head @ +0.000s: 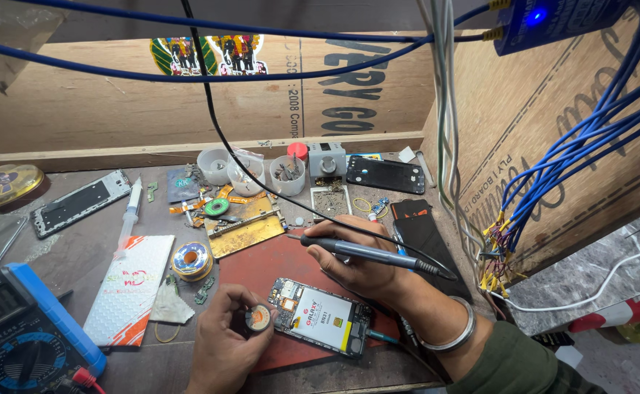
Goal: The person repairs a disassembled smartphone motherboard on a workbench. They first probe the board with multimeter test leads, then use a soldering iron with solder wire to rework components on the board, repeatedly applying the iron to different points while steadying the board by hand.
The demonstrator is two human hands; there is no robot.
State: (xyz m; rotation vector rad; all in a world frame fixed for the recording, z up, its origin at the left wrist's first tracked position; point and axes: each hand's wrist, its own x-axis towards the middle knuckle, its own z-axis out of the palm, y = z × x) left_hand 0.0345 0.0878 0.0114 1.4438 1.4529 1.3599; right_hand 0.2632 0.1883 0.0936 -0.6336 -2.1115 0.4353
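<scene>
Nearest us, our left hand (225,339) curls tight around a small round tin (258,318), touching the opened phone (322,317) on the red mat (261,270). Our right hand (360,259) grips a soldering iron (363,252) (tip pointing left). Free room lies near the white box (131,288) at left.

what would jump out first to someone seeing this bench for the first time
At centre, an opened phone with its battery exposed lies on a red mat. The right hand holds a soldering iron above it, and the left hand pinches a small round tin beside it. A blue multimeter sits at lower left, and a bundle of blue wires hangs at right.
</scene>
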